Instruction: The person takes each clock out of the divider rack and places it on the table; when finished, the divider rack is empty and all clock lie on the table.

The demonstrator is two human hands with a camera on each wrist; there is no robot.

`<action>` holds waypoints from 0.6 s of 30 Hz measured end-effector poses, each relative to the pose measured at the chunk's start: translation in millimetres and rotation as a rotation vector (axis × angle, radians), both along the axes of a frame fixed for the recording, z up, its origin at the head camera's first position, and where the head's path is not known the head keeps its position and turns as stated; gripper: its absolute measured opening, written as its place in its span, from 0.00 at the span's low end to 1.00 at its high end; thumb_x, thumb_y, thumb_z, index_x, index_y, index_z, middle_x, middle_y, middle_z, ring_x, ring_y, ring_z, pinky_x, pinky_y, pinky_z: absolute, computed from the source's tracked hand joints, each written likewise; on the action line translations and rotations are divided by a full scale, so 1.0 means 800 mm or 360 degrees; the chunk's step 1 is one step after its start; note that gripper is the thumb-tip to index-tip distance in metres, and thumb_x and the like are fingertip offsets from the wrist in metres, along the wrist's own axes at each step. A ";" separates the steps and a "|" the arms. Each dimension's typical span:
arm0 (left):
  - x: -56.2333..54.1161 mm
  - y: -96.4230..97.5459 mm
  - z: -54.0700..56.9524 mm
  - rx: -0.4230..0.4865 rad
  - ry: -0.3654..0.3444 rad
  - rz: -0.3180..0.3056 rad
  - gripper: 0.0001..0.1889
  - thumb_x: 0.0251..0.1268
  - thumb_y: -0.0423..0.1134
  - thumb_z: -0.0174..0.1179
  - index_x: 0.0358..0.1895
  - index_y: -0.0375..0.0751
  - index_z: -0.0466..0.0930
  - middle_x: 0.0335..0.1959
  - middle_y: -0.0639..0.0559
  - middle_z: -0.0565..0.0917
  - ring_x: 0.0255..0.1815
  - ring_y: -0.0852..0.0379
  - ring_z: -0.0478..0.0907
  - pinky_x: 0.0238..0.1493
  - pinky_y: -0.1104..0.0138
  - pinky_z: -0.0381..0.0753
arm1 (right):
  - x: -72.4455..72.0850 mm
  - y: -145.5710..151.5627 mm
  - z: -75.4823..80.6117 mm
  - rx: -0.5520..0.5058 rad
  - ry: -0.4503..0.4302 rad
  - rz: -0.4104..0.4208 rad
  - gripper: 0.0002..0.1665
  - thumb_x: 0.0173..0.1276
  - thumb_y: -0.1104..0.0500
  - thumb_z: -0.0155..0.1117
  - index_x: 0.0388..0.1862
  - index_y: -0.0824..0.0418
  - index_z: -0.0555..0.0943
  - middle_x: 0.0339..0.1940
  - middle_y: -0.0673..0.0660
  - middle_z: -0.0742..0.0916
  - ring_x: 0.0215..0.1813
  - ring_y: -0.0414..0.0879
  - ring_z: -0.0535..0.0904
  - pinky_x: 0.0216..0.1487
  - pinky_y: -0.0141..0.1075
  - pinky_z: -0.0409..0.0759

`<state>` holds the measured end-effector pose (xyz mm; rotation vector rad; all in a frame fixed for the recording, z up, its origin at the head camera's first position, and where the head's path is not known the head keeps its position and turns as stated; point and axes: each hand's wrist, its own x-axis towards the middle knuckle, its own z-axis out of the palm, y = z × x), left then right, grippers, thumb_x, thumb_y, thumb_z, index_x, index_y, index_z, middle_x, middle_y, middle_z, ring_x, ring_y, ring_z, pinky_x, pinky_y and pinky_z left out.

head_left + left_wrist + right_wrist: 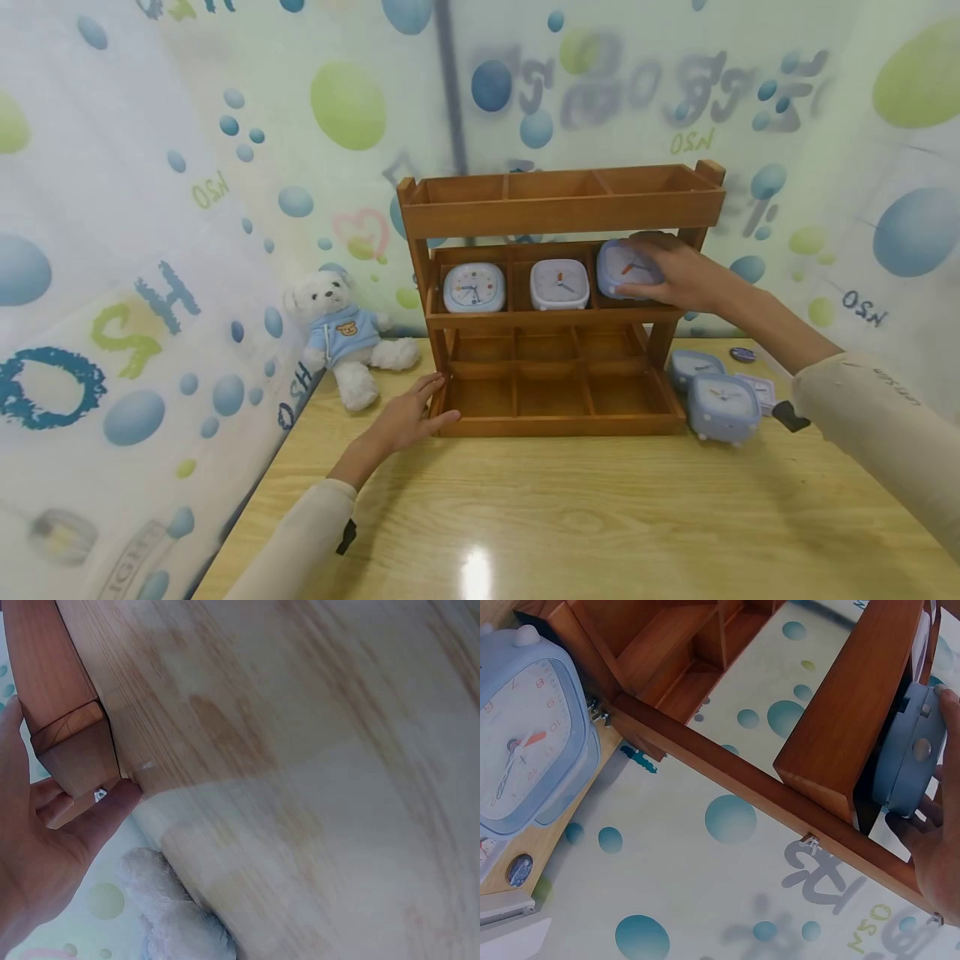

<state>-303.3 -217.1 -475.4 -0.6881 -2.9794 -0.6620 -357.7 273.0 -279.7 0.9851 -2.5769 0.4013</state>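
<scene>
My right hand [678, 267] grips a blue alarm clock [624, 268] at the right compartment of the wooden rack's [562, 427] middle tier. In the right wrist view this clock [909, 754] is seen edge-on beside the tier's wooden side, with fingers and thumb around it. To its left, a white-faced alarm clock [474, 288] and a lilac one [560, 285] each stand in a compartment. My left hand [405, 417] touches the rack's lower left front corner, thumb spread along the front and fingers along the side. That wooden corner [79, 757] lies between them in the left wrist view.
Right of the rack, two blue alarm clocks [723, 406] stand by a small pale clock [759, 392] and a dark round item [742, 355]. A white teddy bear [352, 333] in a blue hoodie sits at the left against the patterned wall. The wooden table [540, 500] spreads in front.
</scene>
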 end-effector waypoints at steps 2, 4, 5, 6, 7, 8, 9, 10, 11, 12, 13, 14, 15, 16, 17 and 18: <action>0.000 0.000 0.000 0.0004 0.0000 0.0007 0.47 0.72 0.69 0.57 0.81 0.39 0.62 0.82 0.46 0.61 0.60 0.39 0.82 0.64 0.45 0.77 | 0.000 -0.001 0.001 0.0014 0.0020 0.0008 0.47 0.68 0.46 0.75 0.77 0.67 0.69 0.73 0.71 0.74 0.70 0.66 0.71 0.63 0.60 0.73; 0.001 0.000 0.000 0.0003 -0.0001 0.0012 0.47 0.72 0.69 0.56 0.81 0.39 0.62 0.82 0.46 0.61 0.62 0.38 0.81 0.64 0.45 0.76 | 0.003 -0.002 0.002 0.0025 0.0037 0.0003 0.46 0.68 0.45 0.75 0.77 0.66 0.70 0.73 0.70 0.74 0.69 0.64 0.72 0.62 0.59 0.74; 0.001 0.000 0.000 0.0003 -0.0001 0.0014 0.47 0.72 0.69 0.56 0.81 0.39 0.62 0.82 0.46 0.61 0.62 0.38 0.80 0.64 0.45 0.76 | 0.004 -0.002 0.002 0.0031 0.0043 -0.0001 0.46 0.68 0.45 0.75 0.76 0.66 0.70 0.73 0.69 0.74 0.68 0.64 0.73 0.61 0.59 0.74; 0.001 0.000 0.000 0.0008 -0.0003 0.0013 0.47 0.71 0.69 0.57 0.81 0.39 0.62 0.82 0.46 0.61 0.63 0.38 0.80 0.65 0.45 0.76 | 0.007 -0.001 0.003 0.0037 0.0042 -0.0009 0.45 0.68 0.45 0.75 0.76 0.66 0.71 0.72 0.69 0.75 0.67 0.63 0.74 0.59 0.58 0.75; 0.002 0.000 0.001 0.0012 -0.0003 0.0014 0.47 0.71 0.69 0.57 0.81 0.39 0.62 0.82 0.46 0.61 0.63 0.38 0.80 0.65 0.45 0.76 | 0.010 -0.001 0.004 0.0042 0.0037 -0.0019 0.45 0.68 0.45 0.75 0.76 0.65 0.71 0.72 0.68 0.75 0.66 0.63 0.74 0.59 0.58 0.75; 0.002 0.000 0.001 0.0015 -0.0003 0.0014 0.47 0.71 0.69 0.57 0.81 0.39 0.62 0.82 0.46 0.61 0.63 0.37 0.79 0.65 0.45 0.76 | 0.015 0.000 0.004 0.0048 0.0029 -0.0031 0.44 0.68 0.45 0.75 0.75 0.65 0.72 0.72 0.68 0.75 0.67 0.63 0.74 0.60 0.58 0.74; 0.002 0.000 0.001 0.0018 -0.0004 0.0013 0.47 0.71 0.69 0.57 0.81 0.39 0.62 0.82 0.46 0.61 0.64 0.37 0.79 0.65 0.45 0.76 | 0.019 0.001 0.005 0.0053 0.0020 -0.0043 0.44 0.68 0.45 0.75 0.75 0.65 0.72 0.72 0.68 0.76 0.67 0.63 0.73 0.61 0.59 0.74; 0.003 0.000 0.001 0.0022 -0.0004 0.0011 0.47 0.71 0.69 0.57 0.81 0.39 0.62 0.82 0.46 0.61 0.64 0.37 0.79 0.65 0.45 0.76 | 0.024 0.003 0.005 0.0059 0.0012 -0.0049 0.44 0.68 0.45 0.75 0.75 0.64 0.72 0.71 0.67 0.76 0.67 0.64 0.73 0.61 0.59 0.73; 0.003 0.000 0.002 0.0022 -0.0003 0.0011 0.47 0.71 0.69 0.57 0.81 0.39 0.63 0.82 0.46 0.61 0.63 0.37 0.79 0.65 0.45 0.76 | 0.029 0.005 0.006 0.0065 0.0007 -0.0052 0.43 0.68 0.45 0.75 0.75 0.64 0.72 0.71 0.67 0.76 0.67 0.64 0.72 0.63 0.60 0.72; 0.003 0.000 0.002 0.0021 -0.0003 0.0010 0.47 0.71 0.69 0.57 0.81 0.38 0.63 0.82 0.46 0.61 0.63 0.37 0.80 0.65 0.45 0.76 | 0.034 0.007 0.006 0.0072 0.0004 -0.0058 0.43 0.68 0.45 0.76 0.75 0.63 0.72 0.70 0.67 0.76 0.67 0.64 0.72 0.63 0.60 0.72; 0.004 0.001 0.002 0.0023 -0.0004 0.0007 0.47 0.71 0.69 0.57 0.81 0.38 0.63 0.82 0.46 0.61 0.63 0.37 0.80 0.65 0.45 0.76 | 0.039 0.010 0.007 0.0072 0.0010 -0.0058 0.43 0.67 0.46 0.76 0.75 0.63 0.72 0.70 0.68 0.76 0.67 0.65 0.72 0.64 0.61 0.71; 0.004 0.001 0.002 0.0024 -0.0005 0.0005 0.46 0.71 0.69 0.57 0.81 0.38 0.63 0.82 0.46 0.61 0.62 0.37 0.80 0.65 0.45 0.76 | 0.045 0.012 0.007 0.0070 0.0012 -0.0058 0.43 0.66 0.46 0.77 0.75 0.62 0.73 0.69 0.68 0.76 0.67 0.65 0.72 0.63 0.61 0.71; 0.004 0.001 0.003 0.0022 -0.0006 0.0005 0.47 0.71 0.69 0.57 0.81 0.38 0.63 0.82 0.46 0.61 0.61 0.38 0.81 0.64 0.45 0.76 | 0.050 0.015 0.008 0.0066 0.0011 -0.0061 0.43 0.66 0.47 0.77 0.75 0.61 0.73 0.68 0.68 0.77 0.66 0.64 0.72 0.62 0.60 0.71; 0.004 0.001 0.003 0.0022 -0.0006 0.0004 0.46 0.71 0.69 0.57 0.81 0.38 0.63 0.82 0.46 0.61 0.61 0.38 0.81 0.64 0.46 0.76 | 0.055 0.017 0.009 0.0062 0.0017 -0.0059 0.44 0.65 0.47 0.78 0.75 0.61 0.73 0.68 0.68 0.77 0.65 0.64 0.72 0.62 0.60 0.72; 0.004 0.000 0.003 0.0021 -0.0006 0.0006 0.46 0.71 0.69 0.57 0.81 0.39 0.63 0.82 0.47 0.61 0.60 0.38 0.82 0.64 0.46 0.76 | 0.060 0.020 0.010 0.0055 0.0018 -0.0059 0.43 0.65 0.47 0.78 0.75 0.60 0.73 0.68 0.68 0.76 0.65 0.64 0.72 0.62 0.60 0.72; 0.005 0.000 0.003 0.0020 -0.0006 0.0007 0.46 0.71 0.69 0.57 0.81 0.39 0.63 0.82 0.47 0.61 0.60 0.39 0.82 0.64 0.46 0.76 | 0.064 0.024 0.011 0.0046 0.0019 -0.0059 0.43 0.65 0.48 0.78 0.75 0.60 0.73 0.68 0.68 0.76 0.65 0.64 0.72 0.61 0.61 0.72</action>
